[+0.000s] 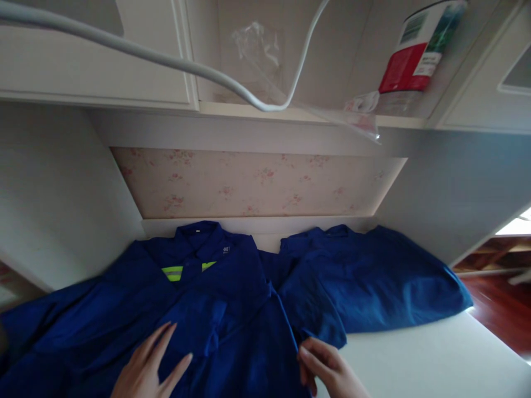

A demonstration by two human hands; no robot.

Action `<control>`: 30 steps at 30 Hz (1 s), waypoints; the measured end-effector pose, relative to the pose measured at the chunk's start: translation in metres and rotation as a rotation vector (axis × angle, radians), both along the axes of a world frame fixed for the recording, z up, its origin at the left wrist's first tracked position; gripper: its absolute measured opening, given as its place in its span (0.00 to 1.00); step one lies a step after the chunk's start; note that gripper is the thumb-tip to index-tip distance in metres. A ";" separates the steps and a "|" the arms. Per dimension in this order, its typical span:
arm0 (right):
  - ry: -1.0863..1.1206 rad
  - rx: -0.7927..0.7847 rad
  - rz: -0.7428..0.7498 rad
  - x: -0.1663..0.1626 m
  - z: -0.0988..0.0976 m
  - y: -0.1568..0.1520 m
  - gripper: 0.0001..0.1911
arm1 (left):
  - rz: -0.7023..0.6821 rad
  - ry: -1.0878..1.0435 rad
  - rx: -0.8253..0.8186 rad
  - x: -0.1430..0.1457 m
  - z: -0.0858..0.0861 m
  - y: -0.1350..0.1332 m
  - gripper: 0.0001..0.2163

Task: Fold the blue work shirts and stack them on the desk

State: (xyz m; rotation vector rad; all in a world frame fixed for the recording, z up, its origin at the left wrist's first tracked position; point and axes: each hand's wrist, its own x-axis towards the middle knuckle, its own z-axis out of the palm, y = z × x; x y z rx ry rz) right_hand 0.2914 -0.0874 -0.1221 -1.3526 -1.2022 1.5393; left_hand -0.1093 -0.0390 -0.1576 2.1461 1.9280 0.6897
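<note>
1. L hand lies flat on the front of the blue work jacket, fingers spread wide, palm down, gripping nothing. It looks to be pressing the cloth smooth.
2. R hand sits at the jacket's rt front edge, fingers curled in. Looks like a pinch on the hem/placket, but can't tell for sure whether cloth is actually between the fingertips.
3. Jacket is spread on a white tabletop, collar away from the person, near the back wall. A hi-vis yellow-green strip shows just below the collar. One sleeve runs off to the left.
4. Second blue garment lies bunched to the rt, touching/overlapping the jacket near the middle.
5. Step in hand, by my read: flattening & squaring the jacket front.
6. Next move would call for L hand holding the cloth still while R draws the edge taut, w/o dragging the second garment along.
7. Above: shelf w/ a red-and-white package, clear plastic bag, white cable drooping across. Floral wallpaper panel behind.
</note>
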 end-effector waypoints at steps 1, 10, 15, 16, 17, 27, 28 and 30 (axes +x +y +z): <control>0.015 0.006 -0.029 -0.007 0.003 0.005 0.29 | -0.015 0.071 -0.033 0.015 0.000 0.007 0.28; -0.027 0.036 -0.181 0.006 -0.025 0.006 0.30 | -0.049 -0.182 -0.043 0.057 0.065 0.038 0.18; -0.071 0.091 -0.254 0.004 -0.007 0.019 0.29 | -0.148 -0.418 -0.006 0.071 0.113 0.028 0.17; -0.068 0.099 -0.196 -0.006 0.001 0.024 0.33 | -0.180 -0.415 -0.031 0.075 0.115 0.023 0.16; -0.085 0.119 -0.131 -0.019 0.009 0.029 0.37 | -0.220 -0.407 -0.065 0.080 0.115 0.018 0.15; -0.439 0.615 0.209 -0.106 0.025 0.071 0.10 | -0.342 -0.398 -0.290 0.081 0.087 -0.012 0.02; -0.424 0.614 0.150 -0.101 0.023 0.071 0.11 | -0.321 -0.386 -0.276 0.074 0.088 -0.012 0.03; -0.378 0.614 0.058 -0.086 0.021 0.069 0.12 | -0.283 -0.352 -0.228 0.055 0.089 -0.010 0.08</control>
